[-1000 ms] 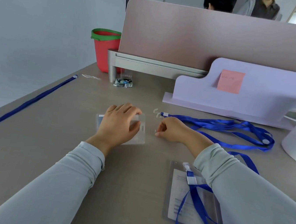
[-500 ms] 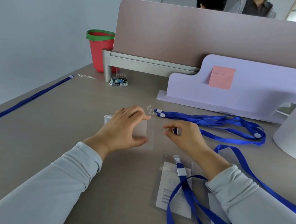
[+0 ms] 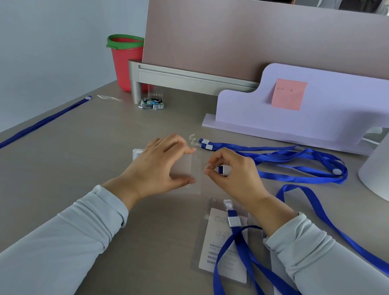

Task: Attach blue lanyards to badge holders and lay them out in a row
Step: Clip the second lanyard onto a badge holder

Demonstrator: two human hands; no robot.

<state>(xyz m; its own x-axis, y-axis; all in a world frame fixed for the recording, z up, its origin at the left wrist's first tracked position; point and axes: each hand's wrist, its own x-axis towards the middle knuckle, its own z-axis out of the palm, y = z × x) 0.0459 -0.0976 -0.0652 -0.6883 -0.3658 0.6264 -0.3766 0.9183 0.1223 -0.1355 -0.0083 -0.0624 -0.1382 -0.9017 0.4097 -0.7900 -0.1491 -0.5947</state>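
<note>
Left hand (image 3: 155, 165) grips a clear badge holder (image 3: 187, 168), right hand (image 3: 236, 175) pinches a lanyard clip (image 3: 223, 169); lower-right holder (image 3: 197, 255) contains a card (image 3: 211, 235).

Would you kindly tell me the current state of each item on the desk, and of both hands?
left hand: holds the empty badge holder by its edges
empty badge holder: flat on the desk, no lanyard attached
right hand: pinches a lanyard end
lanyard end: beside the empty holder, not attached
finished badge holder: flat, lanyard clipped on
spare lanyards: loose, unattached
long lanyard: stretched straight
red bucket: upright
</note>
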